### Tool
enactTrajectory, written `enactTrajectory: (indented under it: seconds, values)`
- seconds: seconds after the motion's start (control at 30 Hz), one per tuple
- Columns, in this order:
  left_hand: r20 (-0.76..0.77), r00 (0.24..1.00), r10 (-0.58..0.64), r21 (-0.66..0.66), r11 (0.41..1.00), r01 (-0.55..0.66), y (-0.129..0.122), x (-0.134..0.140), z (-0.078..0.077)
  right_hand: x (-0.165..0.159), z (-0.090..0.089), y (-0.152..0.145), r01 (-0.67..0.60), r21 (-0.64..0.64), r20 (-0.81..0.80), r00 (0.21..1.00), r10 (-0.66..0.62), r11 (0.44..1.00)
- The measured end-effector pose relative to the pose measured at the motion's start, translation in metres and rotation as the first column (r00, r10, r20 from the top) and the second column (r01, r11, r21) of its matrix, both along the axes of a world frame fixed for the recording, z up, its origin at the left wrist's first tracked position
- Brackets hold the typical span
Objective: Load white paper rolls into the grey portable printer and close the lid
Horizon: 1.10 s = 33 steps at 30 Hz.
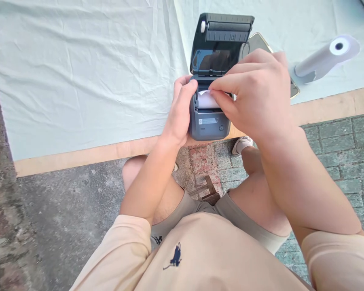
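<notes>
The white paper (pixel 208 102) sits in the open bay of a small dark printer (pixel 210 128), a loose corner lifted at its upper left. The printer is at the near edge of the table; whether its full base rests there cannot be told. Its lid (pixel 221 46) stands raised behind the bay, the roller near its upper edge.

The left hand (pixel 180 111) is curled around the printer's left side, thumb at the rim, bracing it. The right hand (pixel 257 91) is closed to a pinch, thumb and forefinger at the paper's loose edge, the other fingers folded above.

Working that edge well likely calls for a light, level pull, so the sheet neither tears nor skews, while the left hand keeps the printer steady and its thumb clear of the hinge.

Behind the right hand lies a phone (pixel 259 43), partly hidden; farther right, a larger paper roll (pixel 315 64) lies on the pale cloth (pixel 94 81) covering the table (pixel 79 158)
</notes>
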<state>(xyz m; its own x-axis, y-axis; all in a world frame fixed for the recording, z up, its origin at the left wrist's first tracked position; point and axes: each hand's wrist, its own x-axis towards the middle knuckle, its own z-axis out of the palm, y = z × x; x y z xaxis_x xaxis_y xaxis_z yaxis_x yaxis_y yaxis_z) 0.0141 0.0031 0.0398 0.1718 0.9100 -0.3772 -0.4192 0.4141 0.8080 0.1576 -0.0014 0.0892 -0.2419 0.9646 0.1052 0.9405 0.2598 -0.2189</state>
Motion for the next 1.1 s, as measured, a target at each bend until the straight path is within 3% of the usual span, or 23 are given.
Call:
enactTrajectory:
  seconds: [0.1,0.17,0.3,0.47,0.67,0.87,1.0,1.1]
  values:
    - [0.104,0.994,-0.042,0.128,0.991,0.029,0.000,-0.007,-0.001,0.004,-0.006,-0.005,-0.184,0.098,-0.007,0.983,0.186,0.978]
    - [0.150,0.985,-0.090,0.135,0.988,0.070,-0.001,-0.011,-0.003,0.007,-0.014,-0.009,-0.256,0.141,0.003,0.966,0.258,0.956]
    - [0.142,0.980,-0.141,0.140,0.983,0.121,-0.003,-0.016,-0.004,0.014,-0.032,-0.018,-0.255,0.259,-0.003,0.964,0.265,0.931]
    - [0.128,0.984,-0.121,0.151,0.983,0.101,-0.004,-0.015,-0.004,0.019,-0.043,-0.025,-0.217,0.368,0.000,0.972,0.233,0.904]
    - [0.200,0.973,-0.120,0.166,0.982,0.087,-0.007,-0.013,0.000,0.011,-0.055,-0.025,-0.184,0.669,-0.068,0.950,0.305,0.720]
    - [0.160,0.982,-0.102,0.173,0.982,0.074,-0.006,-0.012,-0.003,0.009,-0.067,-0.022,-0.167,0.641,-0.110,0.946,0.305,0.749]
    - [0.092,0.986,-0.141,0.183,0.975,0.123,-0.006,-0.014,-0.004,0.011,-0.073,-0.019,-0.166,0.684,-0.107,0.941,0.322,0.711]
    - [0.061,0.980,-0.188,0.191,0.966,0.174,-0.007,-0.017,-0.003,0.009,-0.076,-0.021,-0.177,0.670,-0.102,0.940,0.325,0.721]
